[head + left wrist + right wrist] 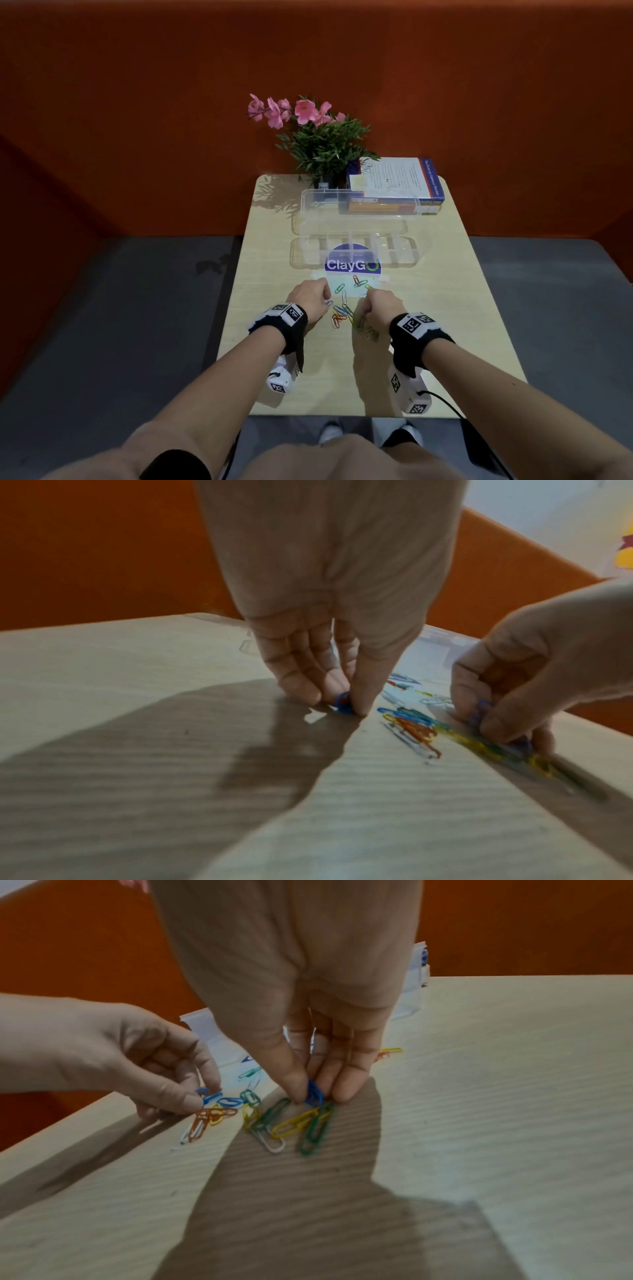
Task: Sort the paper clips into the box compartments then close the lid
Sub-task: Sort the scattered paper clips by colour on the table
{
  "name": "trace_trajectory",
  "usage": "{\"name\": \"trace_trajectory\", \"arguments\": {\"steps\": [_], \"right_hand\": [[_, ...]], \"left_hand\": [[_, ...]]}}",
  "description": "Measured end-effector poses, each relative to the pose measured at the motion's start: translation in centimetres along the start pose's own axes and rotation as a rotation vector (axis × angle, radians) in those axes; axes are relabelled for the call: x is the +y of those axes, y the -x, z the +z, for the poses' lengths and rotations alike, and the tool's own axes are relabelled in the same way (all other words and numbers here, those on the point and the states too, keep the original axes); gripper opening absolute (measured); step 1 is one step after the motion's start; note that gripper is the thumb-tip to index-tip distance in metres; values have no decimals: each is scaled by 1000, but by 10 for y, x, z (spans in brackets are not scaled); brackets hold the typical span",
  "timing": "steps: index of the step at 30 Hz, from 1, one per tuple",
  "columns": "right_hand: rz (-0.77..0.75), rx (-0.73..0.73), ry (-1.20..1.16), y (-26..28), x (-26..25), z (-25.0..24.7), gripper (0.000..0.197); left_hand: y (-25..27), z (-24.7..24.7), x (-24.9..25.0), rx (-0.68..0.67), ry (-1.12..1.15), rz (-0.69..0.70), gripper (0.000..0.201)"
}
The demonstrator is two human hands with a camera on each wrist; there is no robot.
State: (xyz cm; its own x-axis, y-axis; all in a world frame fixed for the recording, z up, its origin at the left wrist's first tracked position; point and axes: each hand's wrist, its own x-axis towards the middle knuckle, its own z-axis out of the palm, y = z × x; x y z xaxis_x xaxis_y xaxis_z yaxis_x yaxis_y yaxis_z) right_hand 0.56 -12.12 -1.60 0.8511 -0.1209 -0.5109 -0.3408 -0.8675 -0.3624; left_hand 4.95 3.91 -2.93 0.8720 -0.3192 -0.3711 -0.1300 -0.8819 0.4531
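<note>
The paper clips (343, 310) lie in a loose multicoloured scatter low in the centre of the head view, on the pale wooden table (455, 308), between the two hands and just below a round purple ClayGo sticker (352, 263). Orange, blue, green, yellow and white clips overlap in the middle of the scatter; a few singles lie apart toward the sticker.

The left hand (308, 296) sits at the left edge of the scatter, fingers curled downward; in the left wrist view its thumb and fingertips (301, 688) pinch a blue clip (343, 704) against the tabletop. The right hand (378, 305) sits at the right edge, fingers likewise curled, and in the right wrist view thumb and forefinger pinch another blue clip (314, 1093), with green and yellow clips (301, 1123) lying just below the fingertips.

Above the sticker, in the middle of the head view, stands the clear plastic box (404, 251), its compartments showing through, with its lid (359, 202) open and raised behind it. Toward the top of the table lies a book (397, 181), and left of that a plant with pink flowers (318, 137) against the orange wall (137, 102)
</note>
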Motion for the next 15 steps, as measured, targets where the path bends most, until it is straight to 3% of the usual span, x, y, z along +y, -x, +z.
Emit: {"name": "trace_trajectory", "arguments": {"steps": [7,15], "right_hand": [[48,35,-303,-3,21,-1,16],[105,0,-851,2,37,-2,25]], "left_hand": [[-2,0,2,-21,22,-76,12],[2,5,-1,-11,-110,81,17]]}}
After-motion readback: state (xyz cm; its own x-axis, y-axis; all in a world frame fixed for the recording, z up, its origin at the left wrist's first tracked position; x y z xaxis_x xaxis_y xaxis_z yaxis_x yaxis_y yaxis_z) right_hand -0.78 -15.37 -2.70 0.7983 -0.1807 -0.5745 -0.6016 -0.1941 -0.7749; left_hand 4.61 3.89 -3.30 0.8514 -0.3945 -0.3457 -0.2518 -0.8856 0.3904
